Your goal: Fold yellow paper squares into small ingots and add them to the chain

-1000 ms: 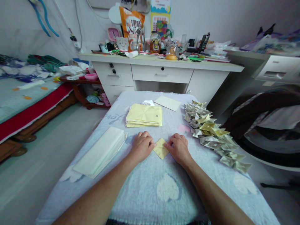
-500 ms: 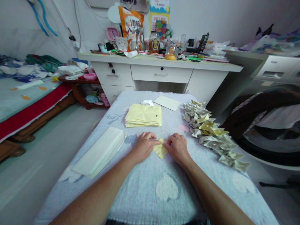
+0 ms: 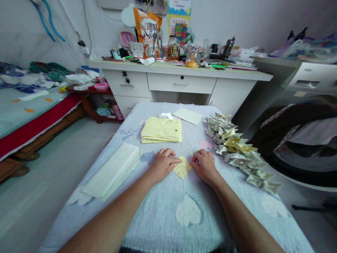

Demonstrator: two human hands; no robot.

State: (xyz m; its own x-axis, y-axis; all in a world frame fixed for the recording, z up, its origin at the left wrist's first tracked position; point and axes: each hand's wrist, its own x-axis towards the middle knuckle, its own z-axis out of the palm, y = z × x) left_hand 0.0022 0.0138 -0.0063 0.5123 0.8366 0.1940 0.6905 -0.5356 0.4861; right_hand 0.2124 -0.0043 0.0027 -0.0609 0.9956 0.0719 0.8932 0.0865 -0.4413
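Note:
A small square of folded yellow paper [image 3: 182, 170] lies on the cloth with one corner toward me. My left hand [image 3: 163, 164] is closed at its left side, thumb and forefinger pressing on the paper's upper left edge. At the right corner, my right hand [image 3: 204, 165] has its thumb and forefinger pinched together, the other fingers curled. Beyond the hands sits a stack of yellow paper sheets [image 3: 161, 130] with crease lines on the top one. Folded pointed paper pieces [image 3: 234, 144], grey and yellow, are nested in rows on the right.
A folded stack of pale paper [image 3: 113, 172] lies on the left of the cloth-covered table [image 3: 158, 214]. A pale sheet [image 3: 187, 116] and crumpled white tissue [image 3: 165, 115] are at the back. Behind stands a cluttered white desk [image 3: 181, 82]; a washing machine [image 3: 305, 77] is at right.
My right hand has slid slightly to the right, to the paper's right corner. More of the paper's top shows between the hands. The left hand stays almost in place.

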